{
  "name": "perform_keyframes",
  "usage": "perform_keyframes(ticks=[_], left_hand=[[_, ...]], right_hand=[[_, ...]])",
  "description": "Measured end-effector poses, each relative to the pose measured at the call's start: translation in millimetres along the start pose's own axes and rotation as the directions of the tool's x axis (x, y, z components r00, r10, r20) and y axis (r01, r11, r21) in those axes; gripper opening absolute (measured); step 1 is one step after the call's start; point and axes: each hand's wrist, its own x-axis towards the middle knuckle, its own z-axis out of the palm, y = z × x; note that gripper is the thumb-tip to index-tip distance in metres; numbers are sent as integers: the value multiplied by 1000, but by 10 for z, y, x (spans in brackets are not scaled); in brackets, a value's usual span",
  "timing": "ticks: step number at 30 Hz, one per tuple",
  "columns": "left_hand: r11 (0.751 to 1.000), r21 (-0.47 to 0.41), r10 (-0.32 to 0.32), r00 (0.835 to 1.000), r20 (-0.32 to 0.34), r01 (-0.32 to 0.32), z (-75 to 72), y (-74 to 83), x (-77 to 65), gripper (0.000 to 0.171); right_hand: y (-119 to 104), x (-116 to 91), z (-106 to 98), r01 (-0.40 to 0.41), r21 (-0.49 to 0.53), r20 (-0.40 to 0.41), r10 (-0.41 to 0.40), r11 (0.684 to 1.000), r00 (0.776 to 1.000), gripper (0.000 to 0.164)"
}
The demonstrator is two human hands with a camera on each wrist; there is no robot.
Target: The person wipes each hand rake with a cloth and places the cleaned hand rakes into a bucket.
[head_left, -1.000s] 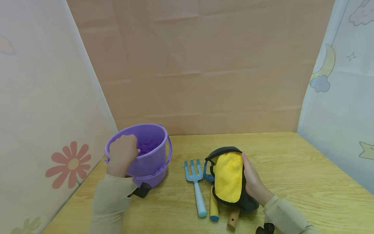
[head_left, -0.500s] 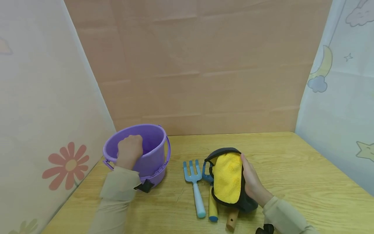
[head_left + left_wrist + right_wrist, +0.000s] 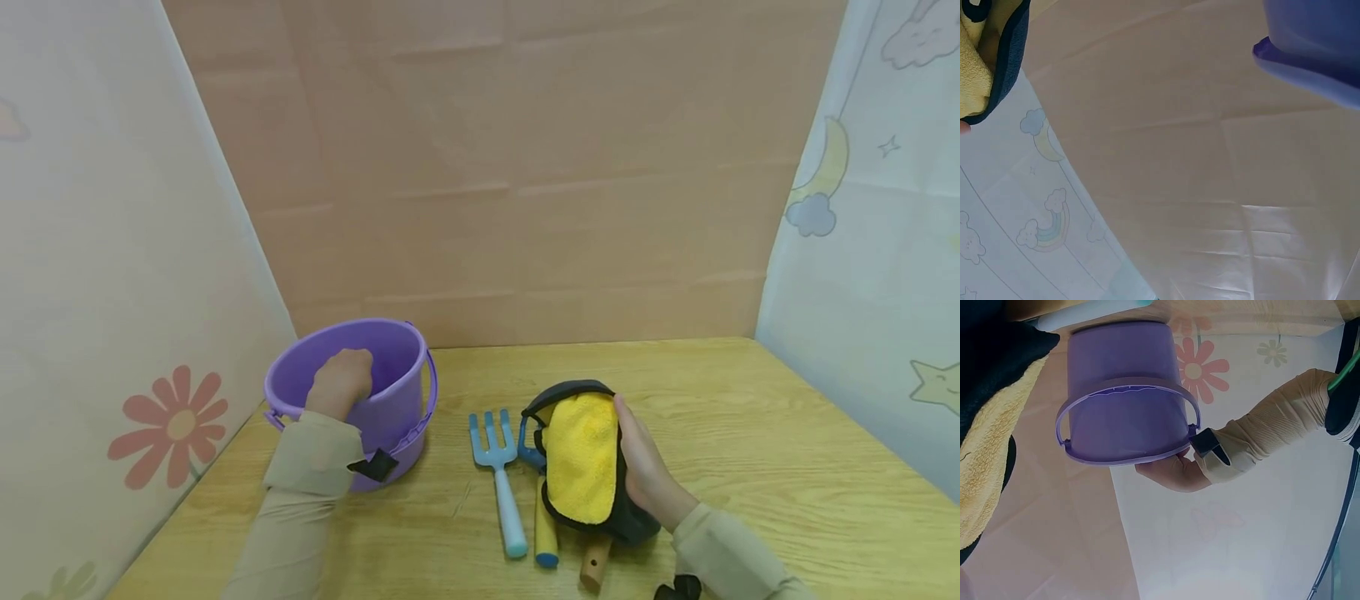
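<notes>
Tabletop (image 3: pixel 757 467) beneath, right fingers (image 3: pixel 628 418) grasp the bag (image 3: pixel 581 458); left hand (image 3: pixel 342 382) sinks deeper into the bucket (image 3: pixel 396 417), fingers hidden.

The head camera is looking forward and down over the table (image 3: pixel 750 450); both inverted wrist views are sharing the purple bucket (image 3: pixel 1125 356) with it, the left from close by, facing the brown backdrop (image 3: pixel 1179 125), the right side-on from farther off.

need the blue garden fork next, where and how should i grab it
Probably by the slim handle, from above and slightly left: the blue garden fork lies flat, prongs pointing away and handle nearer, while a yellow tool handle sits close on its right.
</notes>
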Motion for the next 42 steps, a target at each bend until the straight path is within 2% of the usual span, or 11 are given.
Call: perform_keyframes(ticks=[13, 25, 30, 35, 39, 42], left_hand=[[998, -60, -9, 1000, 12, 10, 28, -19, 89, 23], [999, -52, -9, 1000, 5, 9, 38, -11, 111, 22], [999, -21, -30, 999, -10, 30, 55, -6, 112, 22], [998, -50, -40, 999, -30, 38, 51, 6, 113, 26], [997, -73, -21, 998, -54, 17, 50, 17, 116, 34], [996, -89, -2, 997, -82, -5, 59, 34, 114, 32]], right_hand=[[-4, 6, -3, 6, 4, -4, -6, 1000, 1000, 79], [14, 5, -13, 9, 1, 10, -9, 1000, 1000, 78], [13, 15, -8, -4, 4, -3, 4, 1000, 1000, 79], [6, 17, -3, 1, 3, 3, -1, 1000, 1000, 78], [5, 11, -8, 7, 3, 12, -7, 1000, 1000, 78], [12, 12, -10, 6, 2, 17, -6, 1000, 1000, 78]])
